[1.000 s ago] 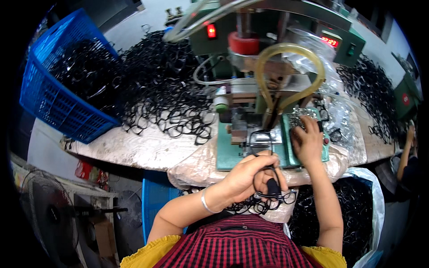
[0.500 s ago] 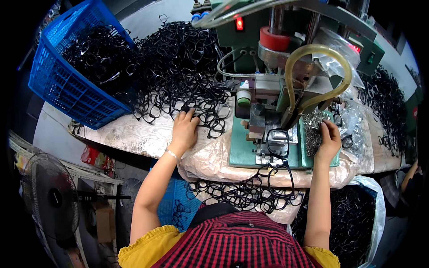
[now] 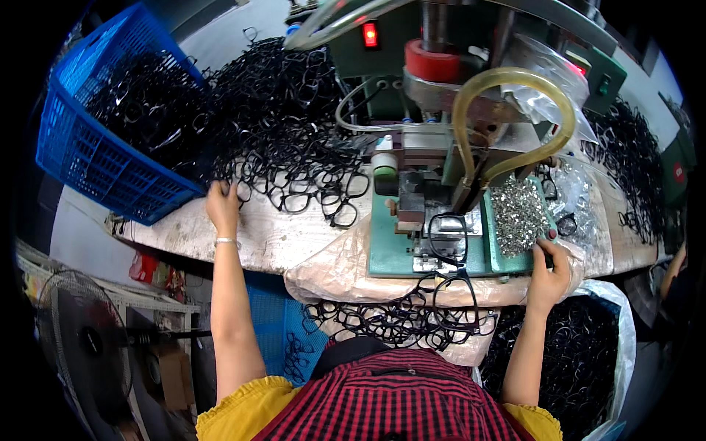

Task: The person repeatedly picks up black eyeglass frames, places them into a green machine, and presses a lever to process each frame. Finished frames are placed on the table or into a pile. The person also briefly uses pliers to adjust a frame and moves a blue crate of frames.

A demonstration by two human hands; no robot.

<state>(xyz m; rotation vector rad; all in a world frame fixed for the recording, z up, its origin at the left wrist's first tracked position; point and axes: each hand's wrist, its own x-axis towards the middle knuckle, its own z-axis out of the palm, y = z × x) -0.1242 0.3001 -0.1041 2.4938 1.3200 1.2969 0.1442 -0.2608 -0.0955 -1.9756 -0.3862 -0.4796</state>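
My left hand is at the left edge of a heap of black eyeglass frames, beside the blue basket. Its fingers are curled against the frames, and what they grip is hidden. At the near right corner of a green tray of small shiny metal parts is my right hand. Its thumb and fingers are bent together, and anything between them is too small to make out. A black eyeglass frame hangs at the front of the green press, touched by neither hand.
The blue basket of frames leans at the left. A yellowish hose loops over the press. More frames lie on a ledge below the table, in a white-lined sack and at the far right. A fan stands lower left.
My left hand has moved left along the heap toward the blue basket. My right hand has drawn back from the metal parts to the tray's near right corner.
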